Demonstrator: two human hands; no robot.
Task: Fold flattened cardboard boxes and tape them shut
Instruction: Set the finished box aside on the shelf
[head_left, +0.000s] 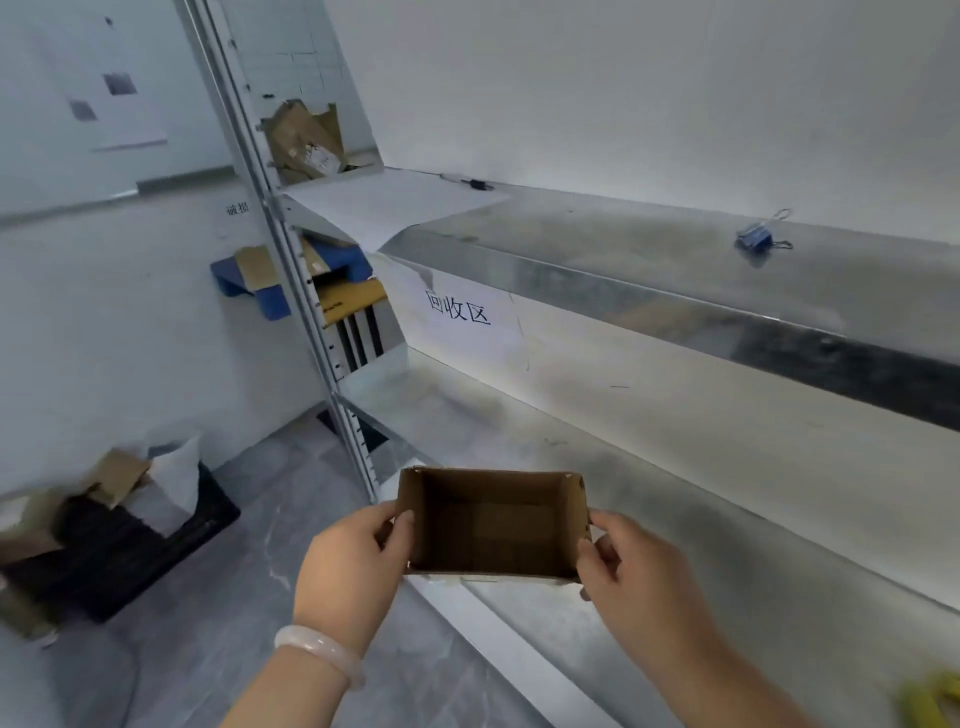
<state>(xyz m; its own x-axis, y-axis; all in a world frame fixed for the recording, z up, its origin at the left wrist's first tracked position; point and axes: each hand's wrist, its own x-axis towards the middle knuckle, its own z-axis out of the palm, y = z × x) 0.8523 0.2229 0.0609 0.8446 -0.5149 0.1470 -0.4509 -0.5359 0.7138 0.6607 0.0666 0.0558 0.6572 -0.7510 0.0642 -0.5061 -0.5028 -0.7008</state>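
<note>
A small brown cardboard box (491, 525), already opened into shape with its open side towards the viewer, is held up at the front edge of a metal shelf (727, 493). The left hand (350, 561) grips its left wall and the right hand (634, 577) pinches its right wall. Both holds look light, so a squeeze could likely skew the thin walls flat again, or a slip could drop the box to the floor (234, 545). No tape is plainly visible nearby
</note>
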